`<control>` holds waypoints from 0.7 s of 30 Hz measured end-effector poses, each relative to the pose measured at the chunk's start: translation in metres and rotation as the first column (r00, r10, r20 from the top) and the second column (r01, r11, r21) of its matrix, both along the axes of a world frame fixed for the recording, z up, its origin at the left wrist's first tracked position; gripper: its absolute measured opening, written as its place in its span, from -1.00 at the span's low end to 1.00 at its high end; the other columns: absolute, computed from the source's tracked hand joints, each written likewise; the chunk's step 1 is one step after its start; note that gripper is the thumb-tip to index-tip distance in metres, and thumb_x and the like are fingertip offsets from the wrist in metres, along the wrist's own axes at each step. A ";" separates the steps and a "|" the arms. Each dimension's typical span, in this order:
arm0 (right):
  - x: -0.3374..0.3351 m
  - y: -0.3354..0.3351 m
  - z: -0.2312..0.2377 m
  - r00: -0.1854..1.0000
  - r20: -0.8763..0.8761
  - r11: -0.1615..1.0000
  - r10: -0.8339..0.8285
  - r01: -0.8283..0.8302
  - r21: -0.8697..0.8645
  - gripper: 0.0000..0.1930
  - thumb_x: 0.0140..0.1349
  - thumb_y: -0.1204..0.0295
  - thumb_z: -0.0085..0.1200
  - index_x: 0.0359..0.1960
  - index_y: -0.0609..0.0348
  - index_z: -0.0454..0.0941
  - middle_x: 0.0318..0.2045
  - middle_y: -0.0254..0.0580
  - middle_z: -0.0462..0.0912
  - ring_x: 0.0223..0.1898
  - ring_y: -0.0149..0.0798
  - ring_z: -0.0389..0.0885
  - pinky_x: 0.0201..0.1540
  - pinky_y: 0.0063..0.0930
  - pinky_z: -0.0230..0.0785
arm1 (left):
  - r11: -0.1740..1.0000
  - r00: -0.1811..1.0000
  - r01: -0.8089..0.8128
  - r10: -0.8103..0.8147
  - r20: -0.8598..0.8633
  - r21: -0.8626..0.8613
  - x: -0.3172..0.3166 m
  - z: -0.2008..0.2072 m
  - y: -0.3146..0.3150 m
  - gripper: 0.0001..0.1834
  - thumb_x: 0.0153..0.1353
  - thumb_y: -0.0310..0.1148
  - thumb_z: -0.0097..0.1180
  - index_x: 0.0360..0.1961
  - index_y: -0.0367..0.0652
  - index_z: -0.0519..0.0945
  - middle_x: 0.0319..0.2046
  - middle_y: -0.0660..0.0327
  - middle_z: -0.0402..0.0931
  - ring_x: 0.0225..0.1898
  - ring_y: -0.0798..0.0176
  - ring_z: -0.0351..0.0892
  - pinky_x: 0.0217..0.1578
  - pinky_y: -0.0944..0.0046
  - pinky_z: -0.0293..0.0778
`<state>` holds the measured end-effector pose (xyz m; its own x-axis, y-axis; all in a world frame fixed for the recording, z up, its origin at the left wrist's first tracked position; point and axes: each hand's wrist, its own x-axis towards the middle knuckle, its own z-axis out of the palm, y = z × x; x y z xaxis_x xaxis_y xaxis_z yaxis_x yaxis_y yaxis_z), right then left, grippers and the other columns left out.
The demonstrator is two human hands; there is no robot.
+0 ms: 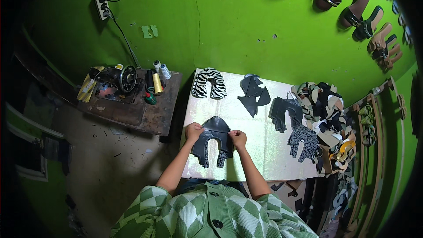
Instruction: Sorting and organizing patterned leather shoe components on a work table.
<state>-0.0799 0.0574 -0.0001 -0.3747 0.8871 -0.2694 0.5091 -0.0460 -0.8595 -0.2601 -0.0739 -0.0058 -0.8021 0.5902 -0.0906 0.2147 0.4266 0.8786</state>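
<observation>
A black U-shaped shoe upper [214, 124] lies on the pale, shiny table in front of me, its curved end pointing away and a speckled grey-and-black layer showing at its legs. My left hand [194, 132] pinches its left edge. On the opposite edge, the fingers of my right hand [238, 139] are closed in the same way. Farther back at the left rests a zebra-striped U-shaped piece [202, 79]. Several pointed black pieces [254, 92] lie overlapping at the back middle. To the right are a black U-shaped piece [278, 113] and a speckled one [296, 137].
A sewing machine [116, 81] stands on a worn wooden table [150, 117] at the left, with thread spools [157, 83] beside it. A heap of scraps [326, 105] covers the work table's right side. Sandals [354, 9] hang on the green wall; a wooden rack [363, 163] stands right.
</observation>
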 end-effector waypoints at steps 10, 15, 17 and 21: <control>-0.007 -0.009 0.007 0.996 0.055 0.993 -0.069 0.064 0.100 -0.83 -0.06 0.38 0.24 -0.49 0.23 0.59 -0.60 -0.24 0.61 -0.56 -0.41 0.54 -0.41 -0.55 0.38 | 1.000 0.999 -0.019 0.019 0.040 0.007 -0.001 -0.017 -0.005 -0.71 -0.24 -0.41 0.40 -0.50 -0.22 0.52 -0.58 0.22 0.54 -0.57 0.39 0.52 -0.49 0.41 0.45; -0.003 -0.014 0.008 0.999 0.027 0.972 -0.048 0.040 0.233 -0.81 -0.05 0.44 0.21 -0.38 0.23 0.55 -0.50 -0.19 0.58 -0.47 -0.30 0.55 -0.33 -0.49 0.38 | 0.998 0.990 0.036 -0.030 -0.135 0.041 0.015 0.011 -0.008 -0.71 -0.17 -0.46 0.31 -0.38 -0.23 0.49 -0.39 0.13 0.50 -0.37 0.23 0.51 -0.33 0.30 0.43; -0.003 -0.018 0.015 0.999 0.006 0.944 -0.038 0.034 0.328 -0.78 -0.04 0.48 0.19 -0.31 0.22 0.53 -0.43 -0.14 0.57 -0.41 -0.22 0.55 -0.28 -0.44 0.38 | 0.999 0.951 0.041 -0.030 -0.307 0.029 0.027 0.031 -0.010 -0.71 -0.13 -0.49 0.26 -0.33 -0.23 0.47 -0.30 0.10 0.47 -0.26 0.16 0.49 -0.23 0.25 0.41; -0.004 -0.034 0.035 0.974 0.141 0.761 0.179 -0.228 0.608 -0.66 -0.01 0.55 0.05 -0.13 0.22 0.43 -0.08 0.00 0.41 -0.06 0.00 0.39 0.02 -0.25 0.23 | 0.981 0.898 0.193 -0.190 -0.397 -0.031 0.045 0.044 -0.016 -0.62 -0.01 -0.53 0.04 -0.09 -0.22 0.40 -0.03 0.07 0.34 0.07 0.01 0.26 0.08 0.10 0.17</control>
